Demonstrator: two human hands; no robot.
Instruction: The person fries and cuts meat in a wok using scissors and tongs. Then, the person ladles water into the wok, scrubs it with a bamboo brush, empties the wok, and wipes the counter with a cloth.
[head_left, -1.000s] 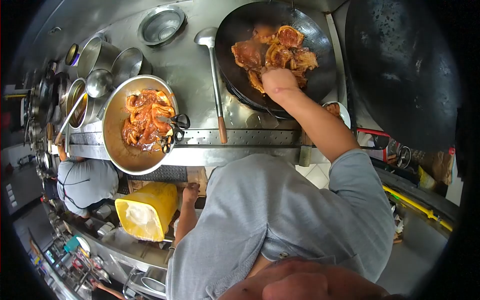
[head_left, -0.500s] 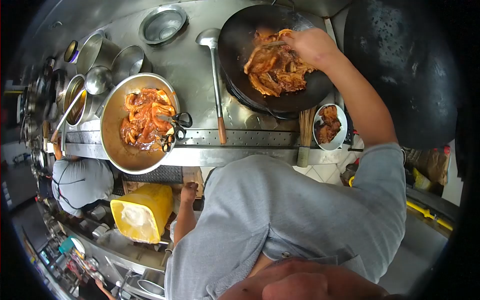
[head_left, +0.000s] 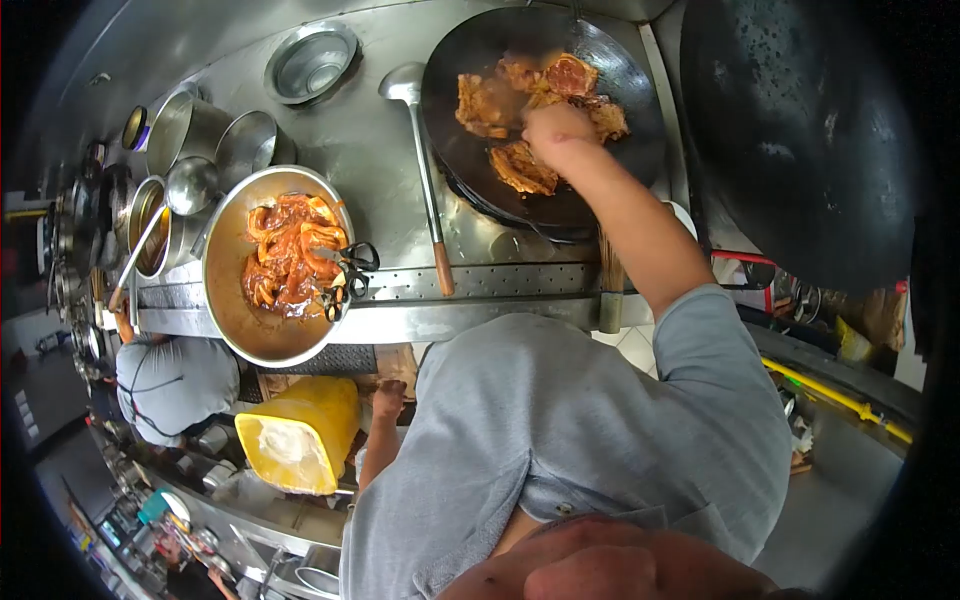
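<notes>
My right hand (head_left: 560, 134) is closed low over the dark wok (head_left: 640, 140), among browned pieces of meat (head_left: 525, 168). Whatever its fingers grip is hidden beneath the hand. Steam blurs the meat to its left. My left hand (head_left: 388, 398) hangs beside my body with curled fingers, holding nothing that I can see, near a yellow bin (head_left: 345, 405). On the counter, a large metal bowl (head_left: 228, 290) holds raw meat in red sauce (head_left: 290, 250). Black-handled scissors (head_left: 358, 257) rest over the bowl's right side.
A long-handled ladle (head_left: 430, 190) lies left of the wok, its wooden end over the perforated strip. Metal pots (head_left: 185, 130) and an empty metal basin (head_left: 312, 62) stand farther left. A bamboo brush (head_left: 611, 285) and partly covered white bowl (head_left: 682, 218) are near my right forearm. Another person (head_left: 175, 390) is at left.
My right hand has moved down and left within the wok. The heaped meat is now spread into separate pieces. My forearm now covers most of the white bowl.
</notes>
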